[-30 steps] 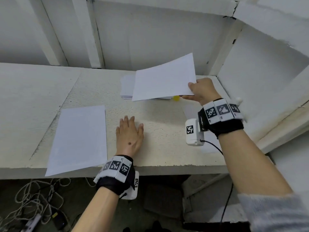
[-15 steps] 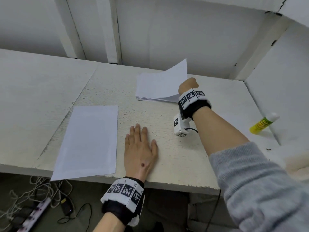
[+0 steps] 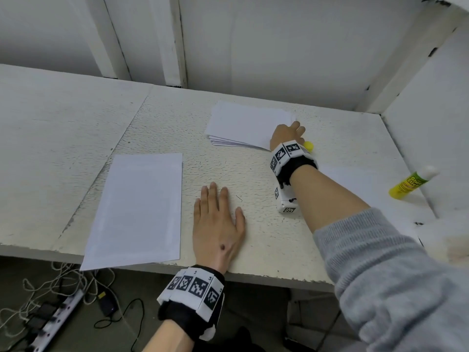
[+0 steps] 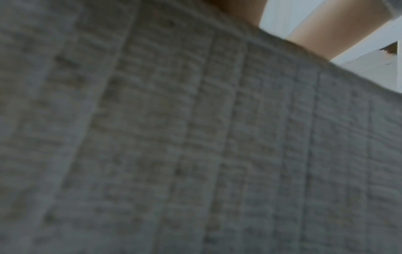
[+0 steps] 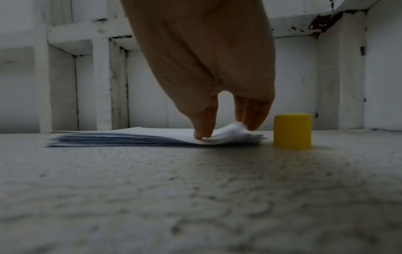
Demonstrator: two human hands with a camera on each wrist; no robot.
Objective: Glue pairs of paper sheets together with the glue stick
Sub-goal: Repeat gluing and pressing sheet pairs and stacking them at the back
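A stack of white sheets (image 3: pixel 243 125) lies at the back of the white table (image 3: pixel 253 179). My right hand (image 3: pixel 289 132) is at the stack's near right corner. In the right wrist view, the thumb and fingers of this hand (image 5: pixel 226 130) pinch the top sheet (image 5: pixel 230 128), which bulges up between them. A single sheet (image 3: pixel 137 209) lies at the front left. My left hand (image 3: pixel 218 222) rests flat and open on the table beside it. The yellow glue stick (image 3: pixel 412 182) leans on the right wall, its white tip showing. Its yellow cap (image 5: pixel 292 131) stands beside the stack.
Another white sheet (image 3: pixel 352 176) lies under my right forearm. White walls close the table at the back and right. Cables and a power strip (image 3: pixel 58 316) lie on the floor below the front edge. The left wrist view shows only blurred grey knit fabric (image 4: pixel 174 137).
The sheet my right hand held up over the stack has come down flat onto it. The left hand has stayed flat on the table.
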